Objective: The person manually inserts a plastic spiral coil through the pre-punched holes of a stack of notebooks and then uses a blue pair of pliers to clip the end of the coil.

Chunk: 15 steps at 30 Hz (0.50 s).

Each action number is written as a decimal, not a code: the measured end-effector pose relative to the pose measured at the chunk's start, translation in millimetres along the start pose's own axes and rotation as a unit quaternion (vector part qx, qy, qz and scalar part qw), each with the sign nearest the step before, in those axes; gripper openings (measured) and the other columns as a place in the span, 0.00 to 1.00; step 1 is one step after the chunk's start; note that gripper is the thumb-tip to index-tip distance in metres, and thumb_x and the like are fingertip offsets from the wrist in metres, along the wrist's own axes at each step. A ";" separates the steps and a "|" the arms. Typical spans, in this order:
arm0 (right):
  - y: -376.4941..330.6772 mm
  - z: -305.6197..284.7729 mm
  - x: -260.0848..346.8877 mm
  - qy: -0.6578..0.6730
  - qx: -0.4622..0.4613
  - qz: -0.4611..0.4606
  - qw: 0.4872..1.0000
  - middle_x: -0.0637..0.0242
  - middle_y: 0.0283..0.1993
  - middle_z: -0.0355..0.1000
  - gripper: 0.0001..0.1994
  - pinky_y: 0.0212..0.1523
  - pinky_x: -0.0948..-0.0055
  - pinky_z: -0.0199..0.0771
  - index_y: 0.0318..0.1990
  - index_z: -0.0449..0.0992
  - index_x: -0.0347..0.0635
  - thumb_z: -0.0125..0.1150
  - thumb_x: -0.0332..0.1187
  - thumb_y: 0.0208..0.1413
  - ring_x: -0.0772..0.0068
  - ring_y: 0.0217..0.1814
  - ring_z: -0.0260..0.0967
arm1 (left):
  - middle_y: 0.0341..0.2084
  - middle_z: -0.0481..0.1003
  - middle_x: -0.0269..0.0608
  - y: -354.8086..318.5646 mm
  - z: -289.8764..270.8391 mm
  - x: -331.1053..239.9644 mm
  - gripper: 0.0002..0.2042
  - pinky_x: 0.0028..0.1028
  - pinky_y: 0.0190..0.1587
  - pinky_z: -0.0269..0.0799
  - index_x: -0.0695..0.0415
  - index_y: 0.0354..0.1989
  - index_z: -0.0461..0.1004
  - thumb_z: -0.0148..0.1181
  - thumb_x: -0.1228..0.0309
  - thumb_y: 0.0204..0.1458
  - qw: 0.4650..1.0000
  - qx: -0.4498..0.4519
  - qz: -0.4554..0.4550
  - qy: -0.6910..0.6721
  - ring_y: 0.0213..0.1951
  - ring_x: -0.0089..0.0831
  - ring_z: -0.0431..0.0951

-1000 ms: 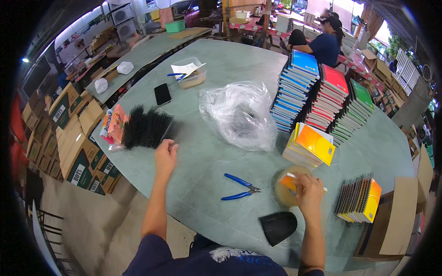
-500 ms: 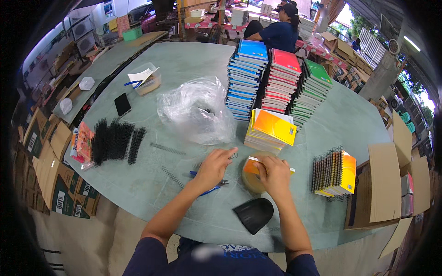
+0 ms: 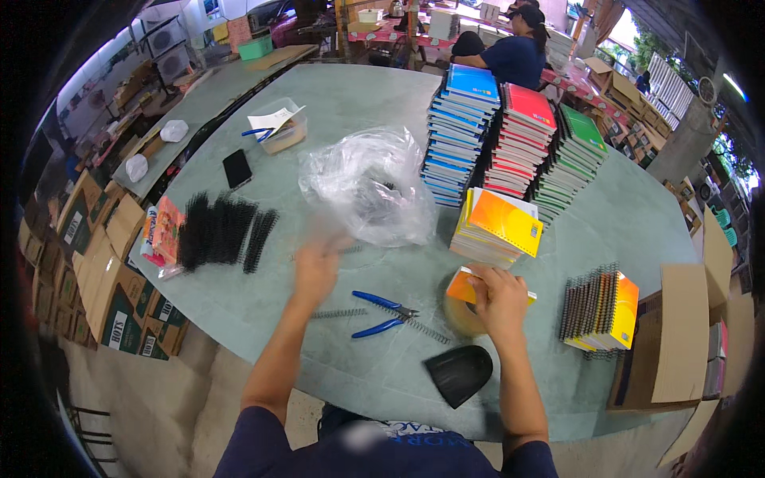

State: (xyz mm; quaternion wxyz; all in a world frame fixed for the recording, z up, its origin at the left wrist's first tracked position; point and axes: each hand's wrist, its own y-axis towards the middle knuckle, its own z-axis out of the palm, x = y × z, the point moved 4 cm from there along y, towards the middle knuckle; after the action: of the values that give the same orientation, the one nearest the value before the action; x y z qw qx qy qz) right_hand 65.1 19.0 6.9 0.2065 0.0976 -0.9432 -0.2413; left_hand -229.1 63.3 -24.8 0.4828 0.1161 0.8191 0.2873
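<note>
White labels mark boxes; right grip holds orange notebook, left grip blurred, unclear.

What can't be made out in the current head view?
Head view:
Left hand: blurred toward its tips; grip unclear.
Orange booklet: partly hidden behind the right hand.
Clear plastic bag: contents obscured by its creases.
Cardboard box: interior mostly hidden by its flaps.

soft, even light covers the grey-green tabletop, with blown-out daylight at upper right near a glowing tube lamp. white highlights streak the clear plastic bag. the left hand is blurred at its fingers. the far left looks dim; fisheye distortion bends lines toward the rim, and black vignetting fills the corners.
</note>
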 end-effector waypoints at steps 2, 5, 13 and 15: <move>-0.2 1.4 -7.1 0.022 0.007 0.008 1.000 0.66 0.31 0.74 0.06 0.33 0.65 0.60 0.33 0.77 0.48 0.61 0.32 0.46 0.64 0.35 0.70 | 0.31 0.75 0.42 -3.6 26.3 -34.7 0.11 0.25 0.35 0.68 0.61 0.43 0.74 0.57 0.74 0.52 0.997 0.070 -0.006 -0.026 0.30 0.27 0.73; 2.1 -2.1 3.2 0.042 -0.001 -0.004 0.999 0.67 0.32 0.75 0.06 0.34 0.65 0.61 0.33 0.77 0.48 0.60 0.31 0.46 0.64 0.34 0.71 | 0.30 0.74 0.44 -18.3 64.8 -69.3 0.10 0.28 0.33 0.69 0.60 0.40 0.75 0.58 0.72 0.50 0.984 0.158 0.064 -0.041 0.29 0.33 0.73; -3.1 -1.3 -0.6 0.042 0.005 0.013 0.999 0.69 0.31 0.75 0.05 0.34 0.64 0.62 0.32 0.77 0.48 0.60 0.30 0.45 0.65 0.33 0.71 | 0.25 0.73 0.43 -27.0 105.5 -97.8 0.07 0.26 0.26 0.67 0.61 0.35 0.76 0.59 0.73 0.49 0.978 0.179 0.076 -0.082 0.22 0.32 0.71; -3.9 -1.7 -0.4 0.038 0.006 0.017 0.999 0.70 0.31 0.75 0.05 0.34 0.64 0.62 0.32 0.77 0.48 0.60 0.31 0.46 0.65 0.33 0.71 | 0.26 0.73 0.42 -29.3 106.4 -96.8 0.07 0.24 0.24 0.66 0.61 0.35 0.75 0.59 0.73 0.50 0.980 0.176 0.063 -0.061 0.22 0.29 0.71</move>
State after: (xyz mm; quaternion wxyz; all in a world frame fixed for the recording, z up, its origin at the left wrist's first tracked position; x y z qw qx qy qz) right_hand 66.5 15.1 6.2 0.2455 0.0916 -0.9377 -0.2283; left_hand -86.2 32.5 -11.0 0.4851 0.2679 0.8168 0.1603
